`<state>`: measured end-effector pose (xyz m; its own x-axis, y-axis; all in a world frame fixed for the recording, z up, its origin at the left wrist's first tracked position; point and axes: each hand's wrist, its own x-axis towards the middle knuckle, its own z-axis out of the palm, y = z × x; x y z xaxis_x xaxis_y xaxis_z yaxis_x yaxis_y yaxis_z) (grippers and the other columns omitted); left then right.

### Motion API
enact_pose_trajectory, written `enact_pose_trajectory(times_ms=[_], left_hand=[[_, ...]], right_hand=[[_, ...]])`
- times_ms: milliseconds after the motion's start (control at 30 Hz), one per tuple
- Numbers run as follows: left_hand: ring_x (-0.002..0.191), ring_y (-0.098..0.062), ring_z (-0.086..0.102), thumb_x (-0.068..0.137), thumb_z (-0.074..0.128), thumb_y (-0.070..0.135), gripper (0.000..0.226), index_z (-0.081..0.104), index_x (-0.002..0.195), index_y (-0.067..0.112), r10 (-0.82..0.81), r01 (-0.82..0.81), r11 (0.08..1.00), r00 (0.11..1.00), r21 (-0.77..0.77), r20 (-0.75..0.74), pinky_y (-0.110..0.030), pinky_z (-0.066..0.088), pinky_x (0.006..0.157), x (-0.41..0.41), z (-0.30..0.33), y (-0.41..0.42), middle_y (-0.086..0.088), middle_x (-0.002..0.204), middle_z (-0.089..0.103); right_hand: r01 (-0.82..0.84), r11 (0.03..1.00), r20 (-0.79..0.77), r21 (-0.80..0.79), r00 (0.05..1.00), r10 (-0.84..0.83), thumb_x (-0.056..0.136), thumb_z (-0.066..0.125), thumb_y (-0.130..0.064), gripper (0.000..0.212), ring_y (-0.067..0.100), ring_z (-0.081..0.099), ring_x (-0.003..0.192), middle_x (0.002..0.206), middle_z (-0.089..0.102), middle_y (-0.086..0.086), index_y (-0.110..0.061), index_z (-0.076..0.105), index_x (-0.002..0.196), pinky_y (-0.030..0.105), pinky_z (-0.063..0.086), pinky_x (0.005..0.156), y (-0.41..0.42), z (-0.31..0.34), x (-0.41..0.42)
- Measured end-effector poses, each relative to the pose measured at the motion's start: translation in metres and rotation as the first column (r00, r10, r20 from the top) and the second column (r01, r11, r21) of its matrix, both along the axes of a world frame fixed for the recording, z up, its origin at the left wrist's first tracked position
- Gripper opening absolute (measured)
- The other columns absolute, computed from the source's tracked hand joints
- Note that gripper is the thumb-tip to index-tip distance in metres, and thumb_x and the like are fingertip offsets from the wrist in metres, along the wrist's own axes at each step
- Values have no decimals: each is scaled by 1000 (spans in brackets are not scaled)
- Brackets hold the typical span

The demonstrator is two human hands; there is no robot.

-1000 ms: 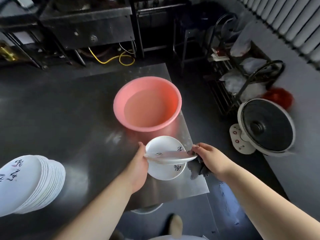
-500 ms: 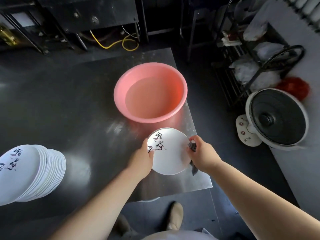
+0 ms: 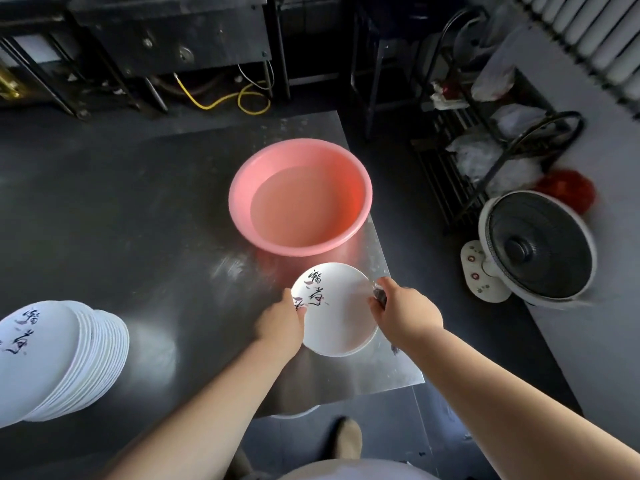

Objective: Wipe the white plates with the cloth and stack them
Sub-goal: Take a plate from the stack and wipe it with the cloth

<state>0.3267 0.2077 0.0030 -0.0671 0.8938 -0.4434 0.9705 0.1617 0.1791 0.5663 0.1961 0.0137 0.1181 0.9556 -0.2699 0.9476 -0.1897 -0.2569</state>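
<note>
I see plate (image 3: 341, 318) gripped by left hand (image 3: 282, 322) at left rim; right hand (image 3: 403, 308) pinches cloth (image 3: 380, 295) against right rim. Stack (image 3: 59, 355) lies well left on worktop (image 3: 138, 237); left hand nearer, I judge.

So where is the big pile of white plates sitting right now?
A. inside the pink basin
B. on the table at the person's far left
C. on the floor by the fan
B: the stack of plates rests on the steel table, well left of the pink basin.

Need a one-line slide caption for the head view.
Both hands, left and right, hold a plate; cloth at its rim, near basin.
</note>
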Motion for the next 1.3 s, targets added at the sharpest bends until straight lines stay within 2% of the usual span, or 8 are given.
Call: enact_pose_trajectory(times_ms=[133, 300, 400, 600, 733, 833, 1000, 1300], left_hand=[[100, -32, 67, 108, 47, 45, 33, 47, 128, 18, -48, 50, 999, 989, -13, 141, -38, 51, 74, -19, 13, 1, -5, 119, 70], [128, -31, 62, 108, 42, 51, 63, 25, 162, 24, -89, 82, 994, 991, 67, 101, -40, 53, 100, -61, 42, 9, -4, 146, 62], [121, -28, 65, 107, 40, 53, 60, 28, 161, 29, -62, 46, 988, 992, 145, 107, -38, 54, 95, -103, 61, 10, -1, 141, 65], [102, -26, 68, 105, 41, 54, 39, 49, 139, 37, 47, -77, 958, 992, 276, 116, -35, 54, 79, -215, 92, 2, 4, 105, 74], [99, -26, 69, 107, 42, 47, 26, 55, 126, 36, 137, -155, 924, 988, 349, 77, -34, 54, 75, -290, 106, -15, 3, 102, 75], [88, -26, 69, 106, 42, 37, 14, 53, 107, 28, 185, -185, 908, 982, 376, 38, -34, 47, 65, -346, 108, -36, 3, 89, 71], [95, -26, 71, 105, 42, 45, 22, 49, 120, 31, 331, -282, 890, 940, 360, -80, -33, 39, 63, -414, 103, -69, 2, 103, 71], [90, -26, 72, 105, 39, 52, 28, 51, 104, 26, 356, -309, 902, 927, 301, -115, -32, 39, 62, -464, 70, -105, 1, 98, 72]], right_hand=[[-9, 1000, 119, 5, 993, 8, 100, 39, -60, 32, 16, 62, 57, 80, 61, -8, -33, 53, 107, 26, 46, 51, 2, 28, -3], [-13, 996, 175, 90, 985, -3, 101, 39, -58, 32, 16, 63, 64, 79, 62, -8, -32, 56, 101, 29, 55, 59, 11, 60, -26], [-51, 987, 160, 155, 987, 26, 100, 40, -58, 31, 18, 60, 67, 75, 59, -8, -30, 53, 95, 29, 52, 58, 16, 75, -62], [-252, 951, 72, 181, 967, 243, 98, 39, -59, 31, 21, 58, 59, 71, 60, -5, -29, 40, 90, 29, 30, 45, 33, 100, -173], [-383, 905, 51, 186, 923, 381, 100, 39, -62, 37, 31, 66, 75, 84, 68, 1, -26, 44, 94, 33, 42, 56, 40, 112, -262], [-436, 882, -5, 180, 896, 444, 99, 36, -65, 39, 26, 61, 63, 78, 67, 0, -27, 45, 95, 33, 47, 56, 37, 114, -321], [-526, 835, 19, 161, 847, 530, 101, 38, -59, 29, 30, 68, 87, 92, 69, -1, -31, 41, 95, 32, 40, 62, 29, 101, -403], [-511, 857, 51, 66, 860, 508, 101, 42, -55, 24, 27, 53, 72, 80, 55, -7, -31, 39, 97, 31, 37, 58, 7, 65, -466]])
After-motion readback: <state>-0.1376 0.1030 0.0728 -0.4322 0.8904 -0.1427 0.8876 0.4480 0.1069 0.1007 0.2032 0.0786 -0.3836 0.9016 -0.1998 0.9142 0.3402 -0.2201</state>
